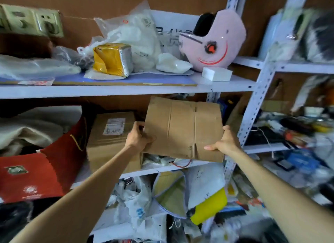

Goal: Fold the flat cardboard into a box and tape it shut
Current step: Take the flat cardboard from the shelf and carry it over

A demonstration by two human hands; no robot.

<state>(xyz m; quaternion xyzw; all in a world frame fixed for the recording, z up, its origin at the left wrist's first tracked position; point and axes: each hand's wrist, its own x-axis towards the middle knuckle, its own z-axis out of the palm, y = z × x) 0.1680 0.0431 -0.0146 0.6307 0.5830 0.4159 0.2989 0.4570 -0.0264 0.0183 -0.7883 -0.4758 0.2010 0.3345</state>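
Cardboard: the cardboard [184, 128] is a plain brown sheet, not yet folded up. Creases run up and down its face, and short slots are cut at its top and bottom edges.
Where it is: held up in the air in front of the middle level of the white metal rack [253, 105], tipped a little clockwise, with its lower edge just above that level's shelf board.
Left arm: bare and stretched forward and up from the lower left.
Left hand: the left hand [139, 134] holds the sheet's left edge. The fingers curl round behind the edge and the thumb lies on the front face.
Right arm: bare and reaching up from the lower right.
Right hand: the right hand [226, 143] clasps the lower right edge. The thumb is pressed flat on the front and the fingers are hidden behind.
Just beside: a closed brown box [112, 134] with a white label stands on the same level, left of the sheet.
Further left: a red bag [45, 166] leans against that box.
Shelf above: a yellow parcel [112, 60], clear plastic bags and a pink helmet [213, 40].
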